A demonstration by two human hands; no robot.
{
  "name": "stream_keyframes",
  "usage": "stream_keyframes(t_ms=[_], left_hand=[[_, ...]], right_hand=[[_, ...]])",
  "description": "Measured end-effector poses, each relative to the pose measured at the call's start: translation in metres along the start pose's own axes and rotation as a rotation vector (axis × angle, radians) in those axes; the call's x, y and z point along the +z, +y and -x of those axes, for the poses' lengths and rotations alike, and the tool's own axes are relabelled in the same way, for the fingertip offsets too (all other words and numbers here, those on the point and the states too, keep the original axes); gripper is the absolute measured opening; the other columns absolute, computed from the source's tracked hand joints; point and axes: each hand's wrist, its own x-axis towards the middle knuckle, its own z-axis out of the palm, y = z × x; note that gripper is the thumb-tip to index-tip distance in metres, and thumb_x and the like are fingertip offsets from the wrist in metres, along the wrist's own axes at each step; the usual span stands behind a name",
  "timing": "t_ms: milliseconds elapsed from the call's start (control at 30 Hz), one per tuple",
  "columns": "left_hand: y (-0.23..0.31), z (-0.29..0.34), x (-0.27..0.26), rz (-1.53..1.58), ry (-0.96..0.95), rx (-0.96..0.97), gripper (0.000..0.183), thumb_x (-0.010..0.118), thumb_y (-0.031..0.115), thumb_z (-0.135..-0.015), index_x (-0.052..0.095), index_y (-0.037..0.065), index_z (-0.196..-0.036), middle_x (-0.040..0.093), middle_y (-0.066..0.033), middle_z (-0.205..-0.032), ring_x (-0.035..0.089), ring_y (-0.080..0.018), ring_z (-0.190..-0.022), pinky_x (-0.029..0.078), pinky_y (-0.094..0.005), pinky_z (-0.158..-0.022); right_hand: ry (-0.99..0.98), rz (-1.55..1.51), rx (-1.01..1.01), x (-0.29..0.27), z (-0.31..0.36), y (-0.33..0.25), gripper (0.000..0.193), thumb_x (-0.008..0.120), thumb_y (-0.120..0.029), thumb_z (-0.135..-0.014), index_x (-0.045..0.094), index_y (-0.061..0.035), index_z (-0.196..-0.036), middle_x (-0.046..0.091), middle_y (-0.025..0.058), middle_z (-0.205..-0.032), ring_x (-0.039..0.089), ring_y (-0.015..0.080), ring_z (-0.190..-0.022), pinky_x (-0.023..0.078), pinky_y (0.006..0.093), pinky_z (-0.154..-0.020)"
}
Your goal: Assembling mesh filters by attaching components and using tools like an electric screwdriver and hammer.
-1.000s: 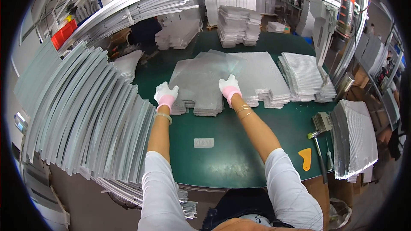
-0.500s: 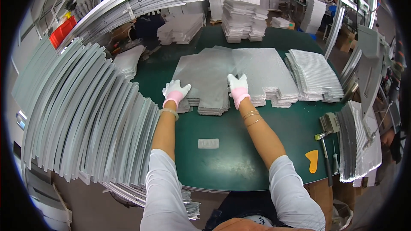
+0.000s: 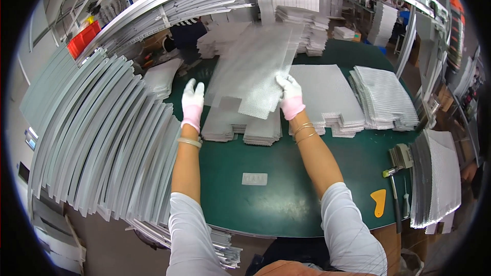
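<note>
In the head view, pinching the sheet (image 3: 255, 66) by its right edge in the closed grip of the right hand (image 3: 291, 94), raised over the stack (image 3: 219, 122) on the desk (image 3: 286, 168), with the left hand (image 3: 193, 97) loosely open just beside, no hold visible. Best to steady both edges, probably, to avoid bending; pointing its notched end toward the desk's near side, long axis running away, leaning slightly right.

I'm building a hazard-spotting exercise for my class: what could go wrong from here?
1. The translucent sheet might slip or sag: the right hand grips its right edge, while the left hand appears open beside it.
2. Its near corner, over the notched stack, could catch and shift the sheets below.
3. The hammer could get knocked off, as its handle reaches the table's near edge.
</note>
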Motion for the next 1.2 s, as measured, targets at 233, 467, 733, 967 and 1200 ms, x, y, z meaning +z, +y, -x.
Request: stream_keyframes(t_ms=[233,467,733,967,1200], left_hand=[[0.009,-0.001,-0.037,-0.457,-0.340,-0.216,0.072,0.056,0.047,-0.081,0.044,-0.004,-0.130,0.048,-0.0234,-0.130,0.046,-0.0334,-0.122,0.035,-0.0356,-0.102],[0.003,0.040,-0.028,-0.756,-0.227,-0.283,0.053,0.061,0.035,-0.078,0.055,0.003,-0.121,0.058,-0.0197,-0.118,0.054,-0.0327,-0.112,0.043,-0.0381,-0.095],[0.089,0.073,-0.044,0.378,0.055,0.033,0.040,0.060,-0.003,-0.082,0.053,-0.004,-0.122,0.061,-0.0005,-0.086,0.052,-0.0039,-0.072,0.043,-0.0173,-0.067],[0.154,0.200,-0.074,0.476,0.167,0.124,0.041,0.056,0.005,-0.089,0.047,-0.006,-0.127,0.059,-0.0120,-0.113,0.056,-0.0138,-0.098,0.043,-0.0253,-0.088],[0.125,0.344,-0.082,0.152,-0.219,-0.325,0.059,0.064,0.001,-0.079,0.042,-0.002,-0.133,0.063,-0.0014,-0.085,0.054,-0.0051,-0.070,0.044,-0.0199,-0.060]], right_hand=[[0.000,0.403,0.253,-0.033,-0.011,0.009,0.041,0.065,-0.017,-0.082,0.053,-0.0003,-0.116,0.063,0.0089,-0.085,0.054,0.0100,-0.057,0.045,0.0299,-0.046],[-0.006,1.805,0.312,-0.007,0.017,0.023,0.065,0.059,-0.046,-0.080,0.049,0.0043,-0.120,0.059,0.0224,-0.113,0.059,0.0352,-0.104,0.047,0.0393,-0.088],[0.043,1.829,0.130,0.021,0.053,-0.005,0.057,0.050,-0.047,-0.087,0.048,-0.0025,-0.121,0.051,0.0179,-0.121,0.056,0.0337,-0.107,0.046,0.0432,-0.087],[-0.150,0.881,0.245,-0.013,0.131,-0.051,0.057,0.057,-0.037,-0.089,0.045,0.0037,-0.127,0.060,0.0100,-0.110,0.057,0.0169,-0.098,0.044,0.0309,-0.087],[0.102,0.993,0.076,-0.077,0.295,-0.145,0.020,0.064,-0.020,-0.086,0.062,-0.0006,-0.092,0.061,0.0023,-0.071,0.054,0.0057,-0.069,0.043,0.0219,-0.061]])
